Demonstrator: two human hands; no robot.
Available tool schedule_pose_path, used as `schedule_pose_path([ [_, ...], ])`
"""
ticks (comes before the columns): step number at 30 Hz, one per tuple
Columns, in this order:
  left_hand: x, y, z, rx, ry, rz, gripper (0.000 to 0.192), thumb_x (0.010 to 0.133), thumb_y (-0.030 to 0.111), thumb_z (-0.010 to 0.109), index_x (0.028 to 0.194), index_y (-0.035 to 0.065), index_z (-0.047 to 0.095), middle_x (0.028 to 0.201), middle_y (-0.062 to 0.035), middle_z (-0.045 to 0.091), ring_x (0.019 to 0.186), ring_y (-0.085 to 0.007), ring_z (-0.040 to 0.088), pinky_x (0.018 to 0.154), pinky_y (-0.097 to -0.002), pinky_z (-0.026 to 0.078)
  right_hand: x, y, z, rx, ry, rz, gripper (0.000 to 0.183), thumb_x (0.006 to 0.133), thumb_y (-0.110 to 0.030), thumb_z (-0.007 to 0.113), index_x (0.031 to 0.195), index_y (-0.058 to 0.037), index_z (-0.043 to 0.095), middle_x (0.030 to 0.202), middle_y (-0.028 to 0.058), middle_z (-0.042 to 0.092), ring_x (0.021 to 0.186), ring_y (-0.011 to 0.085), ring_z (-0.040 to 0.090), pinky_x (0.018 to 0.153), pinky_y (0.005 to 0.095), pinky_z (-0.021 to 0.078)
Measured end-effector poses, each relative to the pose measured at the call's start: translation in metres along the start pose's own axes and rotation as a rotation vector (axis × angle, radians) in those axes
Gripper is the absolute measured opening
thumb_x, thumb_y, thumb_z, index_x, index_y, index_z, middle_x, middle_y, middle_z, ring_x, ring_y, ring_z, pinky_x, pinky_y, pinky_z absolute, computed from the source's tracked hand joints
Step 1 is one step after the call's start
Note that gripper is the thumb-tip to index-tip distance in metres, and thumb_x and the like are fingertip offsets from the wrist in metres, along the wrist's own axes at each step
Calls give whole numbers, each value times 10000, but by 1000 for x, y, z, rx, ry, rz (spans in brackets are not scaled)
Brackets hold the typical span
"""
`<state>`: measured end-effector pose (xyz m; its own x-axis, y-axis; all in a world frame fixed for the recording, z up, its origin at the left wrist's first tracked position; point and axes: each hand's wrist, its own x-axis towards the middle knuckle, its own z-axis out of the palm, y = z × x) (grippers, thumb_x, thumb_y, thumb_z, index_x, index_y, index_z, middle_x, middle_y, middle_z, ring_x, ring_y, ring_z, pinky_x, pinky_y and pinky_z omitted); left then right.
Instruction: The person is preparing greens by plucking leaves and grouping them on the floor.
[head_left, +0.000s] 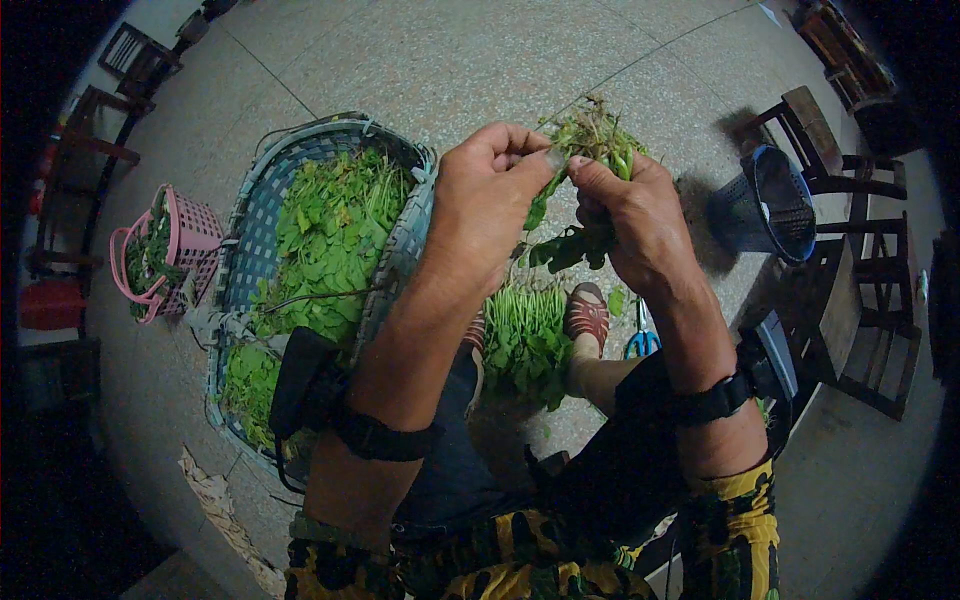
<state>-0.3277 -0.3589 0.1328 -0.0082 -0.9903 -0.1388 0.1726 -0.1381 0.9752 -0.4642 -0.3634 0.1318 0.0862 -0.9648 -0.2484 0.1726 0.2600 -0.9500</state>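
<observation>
A bunch of leafy greens (594, 135) is gripped in my right hand (637, 210), root ends up and dark leaves hanging beneath the fingers. My left hand (484, 195) meets the bunch from the left, thumb and forefinger pinched together at a leaf stalk; the exact grip is partly hidden. Below the hands, a row of cut greens (529, 337) lies on the floor between my sandalled feet, stems pointing away from me. Left of my left arm stands a large woven basket (251, 217) holding a heap of loose greens (330, 232).
Blue-handled scissors (643, 343) lie beside my right foot. A pink plastic basket (196, 247) with greens stands at the left. To the right are a blue plastic bin (739, 214) and wooden stools (814, 135). Torn brown paper (217, 502) lies at lower left.
</observation>
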Motion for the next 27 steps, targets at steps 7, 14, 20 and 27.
schedule_pose_path([
  [7, -1, 1, 0, 89, 8, 3, 145, 793, 65, 588, 919, -8, 579, 806, -16, 568, 725, -69, 514, 643, -206, 418, 1, 1, 0, 24, 25, -1, 119, 787, -133, 612, 734, -62, 533, 582, -31, 436, 476, 72, 387, 401, 250, 308],
  [14, 0, 0, 0, 83, 7, -17, 168, 790, 66, 595, 935, -16, 571, 802, -15, 573, 712, -68, 512, 648, -210, 420, 1, 0, -2, 51, 19, 6, 102, 787, -138, 598, 764, -57, 540, 587, -27, 439, 481, 77, 388, 421, 244, 312],
  [20, -2, 1, 2, 102, -75, 46, 167, 782, 56, 602, 929, -16, 570, 782, -10, 572, 687, -56, 504, 635, -191, 412, 0, -1, -3, 67, 28, 12, 86, 779, -128, 592, 783, -54, 549, 591, -22, 443, 493, 78, 399, 426, 245, 312],
  [27, -2, 2, 1, 148, -7, 46, 163, 772, 39, 604, 920, -18, 569, 767, -4, 571, 680, -51, 501, 617, -190, 409, 1, 1, -1, 18, 10, 3, 119, 794, -141, 594, 758, -50, 527, 592, -18, 445, 485, 83, 405, 406, 250, 332],
])
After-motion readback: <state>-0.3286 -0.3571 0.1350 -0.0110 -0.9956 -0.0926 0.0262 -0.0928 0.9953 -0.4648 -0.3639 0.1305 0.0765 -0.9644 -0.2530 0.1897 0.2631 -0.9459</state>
